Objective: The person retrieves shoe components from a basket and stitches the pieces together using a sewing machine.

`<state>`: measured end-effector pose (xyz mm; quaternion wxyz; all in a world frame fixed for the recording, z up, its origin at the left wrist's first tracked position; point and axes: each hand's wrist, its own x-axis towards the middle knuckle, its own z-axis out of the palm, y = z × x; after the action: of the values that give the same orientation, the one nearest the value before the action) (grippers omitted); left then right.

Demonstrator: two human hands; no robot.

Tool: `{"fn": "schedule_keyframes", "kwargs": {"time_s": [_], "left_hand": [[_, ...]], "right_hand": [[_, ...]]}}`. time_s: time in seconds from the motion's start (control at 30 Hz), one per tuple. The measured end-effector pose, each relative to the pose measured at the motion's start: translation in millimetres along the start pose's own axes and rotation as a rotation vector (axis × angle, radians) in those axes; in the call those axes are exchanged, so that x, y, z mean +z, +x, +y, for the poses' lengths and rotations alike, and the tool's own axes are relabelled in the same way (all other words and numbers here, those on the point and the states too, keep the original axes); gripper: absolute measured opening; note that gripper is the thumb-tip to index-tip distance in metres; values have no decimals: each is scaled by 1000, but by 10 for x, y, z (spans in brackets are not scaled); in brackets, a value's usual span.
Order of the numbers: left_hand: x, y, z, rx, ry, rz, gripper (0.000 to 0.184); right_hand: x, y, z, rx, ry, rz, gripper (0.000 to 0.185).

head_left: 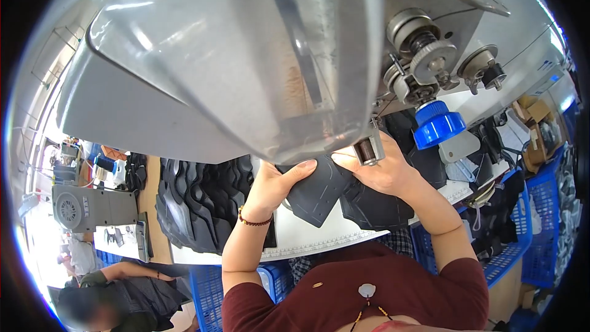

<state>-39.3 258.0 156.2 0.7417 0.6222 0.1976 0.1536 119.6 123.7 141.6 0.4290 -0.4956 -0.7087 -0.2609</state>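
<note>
A flat, dark cut piece [316, 190] with pale marked lines lies beneath the head of a sewing machine [166, 86]. My left hand [276, 187] holds its left side, thumb on top and the other fingers mostly hidden. At the piece's upper right edge is my right hand [387, 169], its thumb and fingers closed there beside a metal machine part [367, 150]. The machine head and its clear cover hide the needle area and some fingertips. More dark pieces [375, 206] lie just below my right hand.
Left of my arm, many overlapping dark pieces [196, 209] cover the white table [313, 247], which has a ruler along its front edge. A blue knob [439, 124] juts from the machine. Blue baskets [522, 233] stand at right. Another person [135, 289] sits at lower left.
</note>
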Motion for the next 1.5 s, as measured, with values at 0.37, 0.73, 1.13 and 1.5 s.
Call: {"fn": "schedule_keyframes", "kwargs": {"time_s": [0.37,0.73,1.13,1.5], "left_hand": [[-63,118,50,54,21,4,33],[-179,210,-9,183,175,3,45],[-262,322,114,85,59,-111,30],[-872,730,-381,308,237,-84,35]], "right_hand": [[67,12,-7,95,14,26,17],[42,42,26,54,22,45,17],[94,43,-50,158,32,50,14],[75,100,-81,133,-109,-61,11]]}}
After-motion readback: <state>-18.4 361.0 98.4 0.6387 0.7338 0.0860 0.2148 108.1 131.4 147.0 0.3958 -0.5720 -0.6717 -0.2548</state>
